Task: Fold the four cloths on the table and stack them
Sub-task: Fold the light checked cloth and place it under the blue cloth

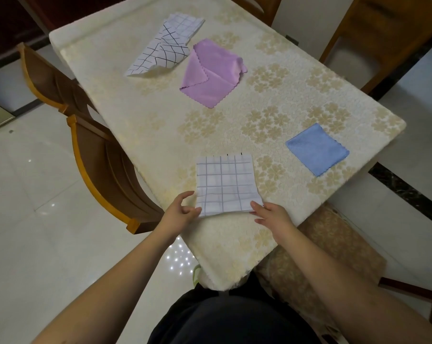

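Note:
A white checked cloth (223, 182) lies folded into a square near the table's front edge. My left hand (181, 211) pinches its near left corner, and my right hand (272, 212) pinches its near right corner. A blue cloth (316, 149) lies folded into a square to the right, near the table's right edge. A pink cloth (211, 75) lies loosely spread further back, with one corner turned over. Behind it to the left is a second white checked cloth (165, 47), crumpled and unfolded.
The table (140, 115) has a cream floral cover. Two wooden chairs (105, 167) stand along its left side, and another chair (374, 40) is at the far right. A cushioned seat (334, 247) sits at the near right.

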{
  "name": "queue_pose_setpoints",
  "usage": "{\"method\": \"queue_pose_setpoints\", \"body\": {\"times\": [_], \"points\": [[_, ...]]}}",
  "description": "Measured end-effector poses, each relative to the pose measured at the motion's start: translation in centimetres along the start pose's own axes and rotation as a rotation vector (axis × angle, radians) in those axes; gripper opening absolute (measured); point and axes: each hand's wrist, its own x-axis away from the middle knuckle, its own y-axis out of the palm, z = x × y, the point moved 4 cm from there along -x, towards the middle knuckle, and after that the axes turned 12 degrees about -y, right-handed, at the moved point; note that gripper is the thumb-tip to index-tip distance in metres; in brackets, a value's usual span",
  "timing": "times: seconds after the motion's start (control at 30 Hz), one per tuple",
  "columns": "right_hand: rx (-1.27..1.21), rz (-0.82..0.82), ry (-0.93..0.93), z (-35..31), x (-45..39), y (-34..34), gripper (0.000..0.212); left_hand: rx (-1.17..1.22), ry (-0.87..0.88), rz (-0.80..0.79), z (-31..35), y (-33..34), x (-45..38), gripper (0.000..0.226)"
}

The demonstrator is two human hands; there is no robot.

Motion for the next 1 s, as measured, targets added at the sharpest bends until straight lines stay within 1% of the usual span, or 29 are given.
{"method": "queue_pose_setpoints", "body": {"times": [0.03,0.07,0.13,0.17,0.23,0.3,0.37,0.4,0.47,0.53,0.63,0.67,0.73,0.8,0.87,0.93,0.97,1.0], "points": [[0.059,-0.003,-0.013,-0.2,0.2,-0.1,0.015,0.01,0.037,0.024,0.1,-0.1,0.2,0.051],[0.119,-0.005,-0.035,-0.5,0.4,-0.1,0.022,0.02,0.072,0.052,0.2,-0.3,0.3,0.044],[0.201,0.026,-0.106,-1.0,0.7,-0.3,0.048,0.025,0.143,0.104,0.7,-0.6,0.6,0.029],[0.22,0.054,-0.154,-1.3,0.9,-0.3,0.052,0.023,0.178,0.123,1.2,-0.8,0.8,0.021],[0.229,0.119,-0.235,-2.7,1.3,-0.2,0.04,0.026,0.251,0.141,2.5,-1.0,1.1,0.01],[0.187,0.173,-0.31,-3.9,1.5,-0.3,0.026,0.028,0.314,0.141,4.0,-1.4,1.4,0.011],[0.147,0.186,-0.381,-5.3,1.4,-0.5,0.022,-0.027,0.387,0.136,5.9,-1.8,1.7,0.02],[0.114,0.175,-0.4,-6.1,1.3,-0.6,0.02,-0.092,0.429,0.149,6.8,-2.1,1.8,0.025],[0.036,0.121,-0.427,-7.9,1.6,-0.7,0.016,-0.259,0.513,0.232,8.7,-2.7,2.1,0.029],[0.014,0.075,-0.472,-9.7,1.8,-0.7,0.022,-0.34,0.592,0.34,10.8,-3.5,2.7,0.025],[0.083,0.097,-0.537,-11.8,2.1,-0.9,0.01,-0.437,0.703,0.431,13.2,-4.2,3.8,0.014],[0.103,0.122,-0.55,-12.4,2.3,-0.9,0.011,-0.492,0.739,0.447,13.8,-4.2,4.0,0.013],[0.112,0.164,-0.568,-13.3,2.6,-1.0,0.019,-0.535,0.787,0.442,14.6,-4.3,4.3,0.013],[0.088,0.17,-0.588,-14.1,3.0,-1.0,0.027,-0.49,0.806,0.369,15.3,-4.4,4.7,0.011],[0.026,0.103,-0.604,-14.3,3.2,-0.8,0.044,-0.408,0.757,0.283,15.8,-4.3,5.1,0.01],[0.075,0.016,-0.626,-14.3,3.3,-0.6,0.063,-0.363,0.698,0.254,16.0,-4.2,4.8,0.014],[0.144,-0.015,-0.635,-14.3,3.3,-0.5,0.063,-0.362,0.685,0.258,16.0,-4.2,4.6,0.019],[0.219,-0.036,-0.637,-14.1,3.3,-0.4,0.056,-0.371,0.674,0.268,16.0,-4.2,4.5,0.024]]}}
